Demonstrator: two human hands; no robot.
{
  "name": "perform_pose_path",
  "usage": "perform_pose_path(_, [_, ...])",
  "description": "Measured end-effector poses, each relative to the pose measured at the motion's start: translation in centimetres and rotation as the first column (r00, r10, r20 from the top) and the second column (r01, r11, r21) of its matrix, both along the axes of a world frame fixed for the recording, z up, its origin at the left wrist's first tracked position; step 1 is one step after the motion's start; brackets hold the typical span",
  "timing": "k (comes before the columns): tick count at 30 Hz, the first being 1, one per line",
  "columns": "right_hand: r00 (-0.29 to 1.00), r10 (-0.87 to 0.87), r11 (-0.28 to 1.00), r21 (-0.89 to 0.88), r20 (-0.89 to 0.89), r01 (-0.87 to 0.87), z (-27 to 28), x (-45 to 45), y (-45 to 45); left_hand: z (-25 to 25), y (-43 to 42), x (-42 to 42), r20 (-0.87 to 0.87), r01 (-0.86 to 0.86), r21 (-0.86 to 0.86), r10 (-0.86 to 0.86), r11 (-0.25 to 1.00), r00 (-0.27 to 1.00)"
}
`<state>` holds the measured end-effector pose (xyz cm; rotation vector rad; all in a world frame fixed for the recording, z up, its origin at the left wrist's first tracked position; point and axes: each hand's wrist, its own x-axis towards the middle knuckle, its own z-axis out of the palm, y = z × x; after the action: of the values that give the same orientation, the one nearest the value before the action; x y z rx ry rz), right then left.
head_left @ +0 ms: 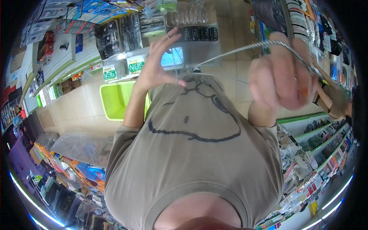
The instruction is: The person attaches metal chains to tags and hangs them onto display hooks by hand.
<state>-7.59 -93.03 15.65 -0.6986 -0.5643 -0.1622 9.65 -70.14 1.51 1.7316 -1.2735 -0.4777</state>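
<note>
Two hands, both mine, manage the twisted cord (245, 46). Right hand (283, 76): clenched on the cord, well to the right of the green tub (115, 100). Left hand (151, 67): fingers spread, just forward and right of the tub, a thin strand (175, 61) spanning thumb and fingers; I cannot tell whether it joins the cord. For good control, apply light, even tension, keep both runs separate to prevent snagging, and avoid closing the left fingers suddenly. The cord lies within my right grasp, its runs extending towards the tub side.
</note>
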Motion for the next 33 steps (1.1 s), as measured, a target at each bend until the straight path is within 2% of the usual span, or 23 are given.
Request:
perform_pose_path(1, [0.998, 0.06, 0.998, 0.016, 0.013, -0.06, 0.3, -0.3, -0.4, -0.5, -0.1, -0.1, -0.027, -0.001, -0.01, 0.0, 1.0, 1.0])
perform_pose_path(5, [0.913, 0.389, 0.916, -0.153, 0.119, -0.37, 3.1, -0.2, -3.6, -2.3, 0.0, 0.0, -0.113, -0.007, -0.027, 0.004, 1.0, 0.994])
perform_pose_path(7, [0.932, 0.327, 0.943, -0.117, 0.155, -0.312, 3.4, -1.7, -4.3, -3.0, 0.3, 0.0, -0.182, -0.013, -0.029, 0.007, 1.0, 0.983])
perform_pose_path(9, [0.986, 0.081, 0.995, 0.039, 0.143, -0.087, 3.4, -4.4, -3.5, -3.5, 0.7, 0.0, -0.281, -0.026, -0.033, 0.016, 0.999, 0.96])
perform_pose_path(11, [0.995, -0.064, 0.987, 0.152, 0.076, 0.052, 2.9, -5.5, -2.9, -3.8, 1.0, 0.0, -0.272, -0.045, -0.055, 0.028, 0.997, 0.962])
perform_pose_path(13, [0.987, -0.158, 0.978, 0.138, 0.002, 0.156, 2.2, -5.4, -2.5, -3.4, 1.3, 0.3, -0.261, -0.073, -0.082, 0.049, 0.994, 0.964])
perform_pose_path(15, [0.962, -0.268, 0.963, 0.002, -0.048, 0.268, 1.2, -4.5, -2.3, -2.8, 1.8, 0.5, -0.249, -0.106, -0.122, 0.073, 0.987, 0.966])
perform_pose_path(17, [0.919, -0.385, 0.916, -0.152, -0.083, 0.37, 0.5, -3.7, -2.5, -1.6, 2.2, 0.2, -0.324, -0.167, -0.196, 0.096, 0.966, 0.941])
perform_pose_path(20, [0.8, -0.597, 0.753, -0.387, -0.062, 0.532, 0.4, -4.7, -3.7, 0.3, 3.0, 0.5, -0.284, -0.134, -0.312, 0.042, 0.941, 0.958])
perform_pose_path(23, [0.733, -0.68, 0.647, -0.492, -0.026, 0.583, 1.9, -6.4, -5.7, 1.4, 2.8, -0.1, -0.424, -0.192, -0.341, 0.032, 0.92, 0.905])
perform_pose_path(24, [0.729, -0.684, 0.639, -0.463, 0.024, 0.615, 2.3, -6.5, -6.1, 1.5, 2.5, -0.4, -0.478, -0.209, -0.338, 0.024, 0.918, 0.878])
perform_pose_path(27, [0.895, -0.446, 0.84, -0.346, -0.001, 0.418, 5.6, -6.0, -8.4, 1.4, 1.9, -0.8, -0.587, -0.195, -0.314, -0.028, 0.929, 0.809])
perform_pose_path(29, [0.937, -0.349, 0.885, -0.329, 0.0, 0.33, 9.0, -4.3, -8.4, 0.8, 0.8, -1.5, -0.68, -0.218, -0.332, -0.073, 0.918, 0.73])
perform_pose_path(30, [0.932, -0.362, 0.88, -0.327, 0.003, 0.343, 10.3, -3.7, -8.6, 0.3, 0.6, -1.8, -0.736, -0.198, -0.35, -0.138, 0.916, 0.663])
perform_pose_path(33, [0.885, -0.465, 0.832, -0.332, 0.019, 0.444, 13.8, -2.1, -8.6, -0.2, -0.6, -2.7, -0.756, -0.172, -0.401, -0.22, 0.9, 0.616])
